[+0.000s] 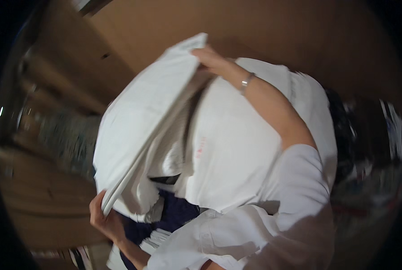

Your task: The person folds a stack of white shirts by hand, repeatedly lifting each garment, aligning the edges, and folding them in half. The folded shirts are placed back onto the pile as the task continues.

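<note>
A large pile of white cloth (234,141) spreads before me, with faint red marks printed on its upper face. One folded white cloth (147,91) is lifted at an angle along the pile's left side, leaving a dark gap beside the rest. My right hand (210,60), with a metal band on its wrist, pinches this cloth near its far corner. At the near left end, my left hand (104,216) grips the edge of the same cloth. Frayed edges show under the lifted layer. What lies deep in the gap is hidden.
A brown surface (255,30) lies behind the pile. Dark purple fabric (179,206) shows beneath the cloth near my body. At the right is black plastic (344,131). Blurred stacked items (69,141) stand at the left.
</note>
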The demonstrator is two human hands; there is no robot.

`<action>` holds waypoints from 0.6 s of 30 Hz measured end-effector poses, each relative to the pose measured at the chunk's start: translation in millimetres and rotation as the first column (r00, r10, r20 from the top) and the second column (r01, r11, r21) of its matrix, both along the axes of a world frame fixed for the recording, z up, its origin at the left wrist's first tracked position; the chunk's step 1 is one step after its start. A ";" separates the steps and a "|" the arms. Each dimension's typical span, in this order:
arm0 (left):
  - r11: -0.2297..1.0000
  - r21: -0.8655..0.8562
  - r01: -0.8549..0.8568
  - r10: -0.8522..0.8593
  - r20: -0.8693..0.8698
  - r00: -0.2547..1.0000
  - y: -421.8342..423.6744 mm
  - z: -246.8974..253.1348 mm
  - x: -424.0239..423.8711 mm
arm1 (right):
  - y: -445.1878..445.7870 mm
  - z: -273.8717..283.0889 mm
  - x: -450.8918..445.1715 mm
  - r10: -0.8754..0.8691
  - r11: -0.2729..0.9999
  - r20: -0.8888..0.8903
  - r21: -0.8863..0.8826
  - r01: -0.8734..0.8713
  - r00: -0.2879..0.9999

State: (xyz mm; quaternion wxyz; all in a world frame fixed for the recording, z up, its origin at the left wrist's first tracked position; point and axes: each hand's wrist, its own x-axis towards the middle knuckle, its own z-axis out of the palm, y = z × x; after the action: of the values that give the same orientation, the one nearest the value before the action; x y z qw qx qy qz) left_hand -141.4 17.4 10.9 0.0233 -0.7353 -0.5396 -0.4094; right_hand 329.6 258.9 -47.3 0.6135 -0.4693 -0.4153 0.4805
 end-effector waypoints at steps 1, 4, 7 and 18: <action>0.993 0.098 0.070 -0.066 -0.039 0.997 0.9 8.5 -5.7 | -9.2 27.4 -7.2 -0.067 0.994 -0.007 0.091 0.067 0.998; 0.923 0.273 0.272 -0.276 -0.022 0.961 11.7 36.4 0.2 | -55.4 84.8 44.5 -0.265 0.951 0.096 0.191 0.244 0.959; 0.752 0.371 0.546 -0.600 0.042 0.799 15.3 47.0 49.5 | -132.2 119.1 161.2 -0.395 0.809 -0.031 0.462 0.364 0.918; -0.438 -0.525 0.730 -0.898 0.275 -0.342 -122.4 -36.5 329.5 | -396.7 -111.8 356.2 -0.280 0.647 0.515 -0.522 0.556 0.810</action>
State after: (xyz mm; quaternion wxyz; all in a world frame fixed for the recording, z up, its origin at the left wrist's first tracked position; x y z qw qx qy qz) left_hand 188.1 -105.0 -25.6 -0.4313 -0.8764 0.2113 0.0345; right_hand 685.8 -137.7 -159.2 0.4111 -0.8223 -0.2114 0.3320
